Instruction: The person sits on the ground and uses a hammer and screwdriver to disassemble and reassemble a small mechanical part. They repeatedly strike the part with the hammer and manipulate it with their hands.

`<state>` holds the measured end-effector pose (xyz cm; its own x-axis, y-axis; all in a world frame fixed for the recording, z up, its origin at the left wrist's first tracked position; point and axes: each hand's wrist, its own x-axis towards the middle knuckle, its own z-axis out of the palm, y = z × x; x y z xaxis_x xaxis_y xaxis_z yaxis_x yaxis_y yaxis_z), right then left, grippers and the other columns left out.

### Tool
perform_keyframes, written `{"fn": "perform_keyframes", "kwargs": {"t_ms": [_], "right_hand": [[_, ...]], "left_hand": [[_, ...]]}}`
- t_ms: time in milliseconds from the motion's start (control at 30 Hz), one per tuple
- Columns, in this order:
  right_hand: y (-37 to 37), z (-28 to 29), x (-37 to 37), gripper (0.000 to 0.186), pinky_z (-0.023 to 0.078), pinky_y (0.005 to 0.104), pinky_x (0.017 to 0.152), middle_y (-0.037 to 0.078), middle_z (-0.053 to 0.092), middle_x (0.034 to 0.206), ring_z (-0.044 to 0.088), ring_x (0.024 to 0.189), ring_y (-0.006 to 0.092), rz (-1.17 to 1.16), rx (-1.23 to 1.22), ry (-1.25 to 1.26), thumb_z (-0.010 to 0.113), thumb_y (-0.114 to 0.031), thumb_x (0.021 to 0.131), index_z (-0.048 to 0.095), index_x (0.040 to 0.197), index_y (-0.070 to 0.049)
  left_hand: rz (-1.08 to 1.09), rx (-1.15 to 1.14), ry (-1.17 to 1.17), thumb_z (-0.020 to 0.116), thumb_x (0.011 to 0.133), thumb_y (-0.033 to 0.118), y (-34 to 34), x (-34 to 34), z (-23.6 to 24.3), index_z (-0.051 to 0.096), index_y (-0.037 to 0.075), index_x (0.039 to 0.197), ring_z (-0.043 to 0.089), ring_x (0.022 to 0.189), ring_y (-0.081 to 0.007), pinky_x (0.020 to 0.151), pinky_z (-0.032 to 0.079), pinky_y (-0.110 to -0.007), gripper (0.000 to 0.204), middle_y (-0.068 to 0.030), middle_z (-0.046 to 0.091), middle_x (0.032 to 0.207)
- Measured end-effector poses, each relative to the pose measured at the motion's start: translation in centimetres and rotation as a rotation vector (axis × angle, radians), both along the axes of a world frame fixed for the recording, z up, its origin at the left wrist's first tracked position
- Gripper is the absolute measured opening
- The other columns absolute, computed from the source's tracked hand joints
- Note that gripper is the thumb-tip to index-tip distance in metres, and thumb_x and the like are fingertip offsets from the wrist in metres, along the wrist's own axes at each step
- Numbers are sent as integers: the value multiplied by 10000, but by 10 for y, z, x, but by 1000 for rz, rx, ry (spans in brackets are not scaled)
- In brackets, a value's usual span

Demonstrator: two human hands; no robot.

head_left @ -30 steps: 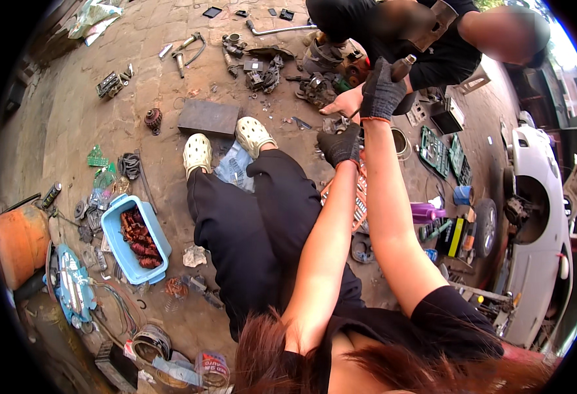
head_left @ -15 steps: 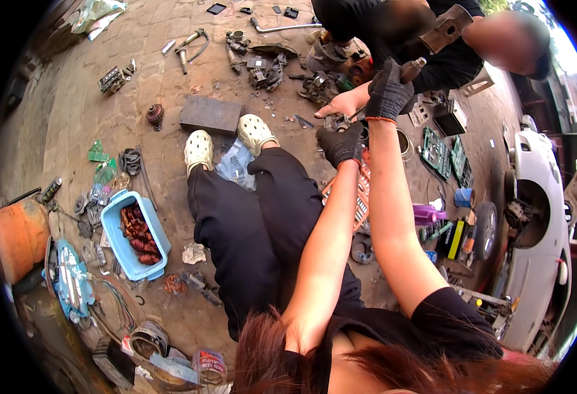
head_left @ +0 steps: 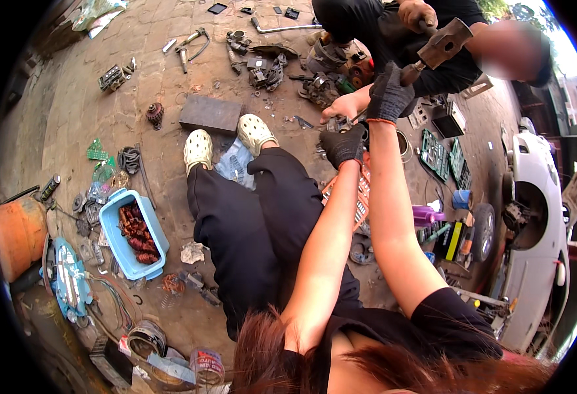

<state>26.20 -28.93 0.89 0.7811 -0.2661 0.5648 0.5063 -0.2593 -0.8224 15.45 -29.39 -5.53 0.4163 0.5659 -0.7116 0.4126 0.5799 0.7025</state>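
Note:
My right hand [head_left: 390,93], in a black knit glove, is closed around a chisel-like tool with a brown, metal-capped handle [head_left: 411,72]. Its thin shaft slants down toward a small metal part [head_left: 338,123]. Lower and to the left, my gloved left hand [head_left: 342,146] is closed against that part, whose shape is mostly hidden. A co-worker's bare hand [head_left: 350,107] reaches to the same part from the far side. In their other hand [head_left: 417,14] is a hammer [head_left: 445,43], its head right by the tool's handle end.
A dark metal block [head_left: 211,114] lies by my shoes. Dismantled machine parts [head_left: 265,71] spread ahead. A blue basin [head_left: 160,246] of copper-coloured coils stands left. To the right are green tool cases [head_left: 436,154], an orange socket tray [head_left: 362,197], a loose wheel [head_left: 484,231] and a white car [head_left: 531,276].
The co-worker's hammer has come down and nearer to the tool's handle end. My right hand has dipped slightly with the tool; my left hand stays nearly in place.

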Motion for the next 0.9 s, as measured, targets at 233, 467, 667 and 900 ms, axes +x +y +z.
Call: {"fn": "perform_keyframes", "kwargs": {"t_ms": [233, 467, 667, 900], "right_hand": [[2, 2, -4, 304, 413, 326, 467, 33, 522, 531, 512, 460, 154, -64, 4, 38, 682, -273, 758, 579, 638, -14], [14, 27, -31, 370, 439, 427, 598, 233, 589, 615, 604, 603, 353, -104, -143, 169, 624, -289, 800, 582, 681, 59], [4, 28, -27, 451, 468, 371, 618, 129, 561, 646, 568, 622, 262, -48, -517, 48, 760, -359, 592, 545, 740, 9], [12, 19, -13, 295, 381, 310, 463, 28, 512, 502, 482, 456, 125, -90, -115, 3, 625, -211, 798, 541, 586, -25]], "left_hand": [[-18, -14, 2, 849, 520, 363, 3, -5, 9, 547, -19, 1101, 644, 966, -325, 812, 520, -423, 759, -202, 642, 1059], [-125, -123, -125, 819, 565, 386, 4, 0, 0, 491, -53, 1186, 633, 1008, -309, 826, 510, -423, 828, -234, 609, 1128], [-225, 11, -40, 795, 604, 382, -5, 11, -16, 561, -28, 1145, 670, 906, -304, 759, 525, -419, 718, -194, 660, 1034], [-137, -15, -11, 828, 539, 465, 10, -6, 18, 548, -51, 1081, 654, 949, -321, 807, 521, -425, 800, -186, 661, 1013]]}}
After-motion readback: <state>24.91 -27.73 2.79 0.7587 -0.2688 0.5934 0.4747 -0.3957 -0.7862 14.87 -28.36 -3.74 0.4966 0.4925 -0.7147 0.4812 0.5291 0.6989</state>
